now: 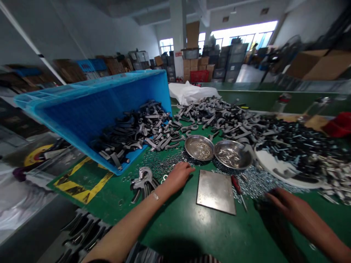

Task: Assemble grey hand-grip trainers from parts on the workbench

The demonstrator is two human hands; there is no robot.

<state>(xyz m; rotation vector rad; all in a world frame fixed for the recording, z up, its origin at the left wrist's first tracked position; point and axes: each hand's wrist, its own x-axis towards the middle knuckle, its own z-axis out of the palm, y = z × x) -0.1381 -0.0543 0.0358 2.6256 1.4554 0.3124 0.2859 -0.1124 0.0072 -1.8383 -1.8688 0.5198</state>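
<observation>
Left fingers [186,168] curl loosely, holding nothing, right at the edge of the bright steel washers [161,164] on the green tabletop [175,233]! Right fingers [271,195] spread open, empty, beside more washers. Between the hands, a flat steel plate [216,191]; at three o'clock, a red-handled screwdriver [237,186]; at twelve, two steel bowls [199,148]; at ten, a tipped blue plastic crate [109,117] spilling dark metal castings [153,131]!

Left hand [178,177] at the edge of scattered steel washers [161,164] on the green bench [175,233], just below two steel bowls [199,148] [233,154]; assembled grey metal part [144,182] near it. Steel plate [215,191] between hands. Right hand [285,204], lower right, near red-handled screwdriver [236,184]. Tipped blue plastic crate [109,109], upper left, spilling dark metal parts [131,135].
</observation>
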